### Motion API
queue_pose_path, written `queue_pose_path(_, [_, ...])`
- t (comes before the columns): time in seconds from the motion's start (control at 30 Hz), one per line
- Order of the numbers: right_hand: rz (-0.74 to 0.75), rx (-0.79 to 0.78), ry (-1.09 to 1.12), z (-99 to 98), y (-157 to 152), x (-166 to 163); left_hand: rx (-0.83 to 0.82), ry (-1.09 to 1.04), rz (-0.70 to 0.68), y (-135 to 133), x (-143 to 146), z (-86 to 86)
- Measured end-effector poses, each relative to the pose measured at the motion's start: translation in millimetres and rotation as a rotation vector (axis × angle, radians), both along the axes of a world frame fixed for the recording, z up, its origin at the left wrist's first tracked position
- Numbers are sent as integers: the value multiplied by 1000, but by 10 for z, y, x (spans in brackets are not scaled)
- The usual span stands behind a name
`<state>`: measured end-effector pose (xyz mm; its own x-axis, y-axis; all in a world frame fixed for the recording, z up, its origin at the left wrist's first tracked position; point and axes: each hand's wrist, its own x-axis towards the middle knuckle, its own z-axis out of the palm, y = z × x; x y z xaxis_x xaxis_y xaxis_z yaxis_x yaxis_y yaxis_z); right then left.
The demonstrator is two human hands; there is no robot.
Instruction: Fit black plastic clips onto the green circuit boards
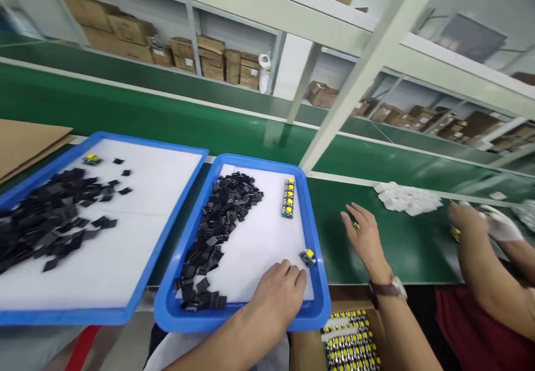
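My left hand [281, 292] rests low in the blue tray [316, 220], its fingers curled down toward the white liner; whatever they pinch is hidden. Just beyond its fingertips lies a small circuit board with a yellow top [308, 257]. A row of similar yellow-topped boards [288, 198] stands near the tray's right side, and a heap of small black square pieces [228, 206] covers the left. Over the green work surface to the right, my right hand [364, 232] is closed around another small circuit board [355, 222], partly covered by the fingers.
A second blue tray [165, 237] with black pieces stands at left, beside cardboard sheets [29, 142]. An open box of yellow-topped boards [351, 340] sits below the table edge. White pieces [407, 197] lie at right, near a co-worker's hands [468, 218]. A slanting post [355, 92] rises ahead.
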<state>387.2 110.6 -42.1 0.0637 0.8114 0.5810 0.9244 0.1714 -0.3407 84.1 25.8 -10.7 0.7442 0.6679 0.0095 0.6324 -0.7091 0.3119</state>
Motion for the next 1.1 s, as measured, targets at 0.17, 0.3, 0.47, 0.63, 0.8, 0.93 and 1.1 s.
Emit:
queue_pose_path(0.17, [441,-127,72,316,-243,-919,-7,-8,135,-201,-419,176])
queue_pose_path(0.3, [704,-287,-39,427,-148,-1646,-55,12,238,-267,-605,207])
queue_pose_path(0.47, [775,-369,-286,334,251,-2256,-87,-114,262,-245,-634,100])
queue_pose_path(0.63, [732,-359,-351,250,444,-2474,-87,-175,251,-260,-701,12])
queue_pose_path(0.8, [714,-350,-413,262,197,-2349,-81,-234,235,-261,-741,-46])
queue_pose_path(0.93, [652,-366,-429,247,-121,-2066,-83,-254,238,-263,-736,-68])
queue_pose_path(1.1, [663,-412,-338,232,-298,-1858,-119,-228,253,-245,-712,-43])
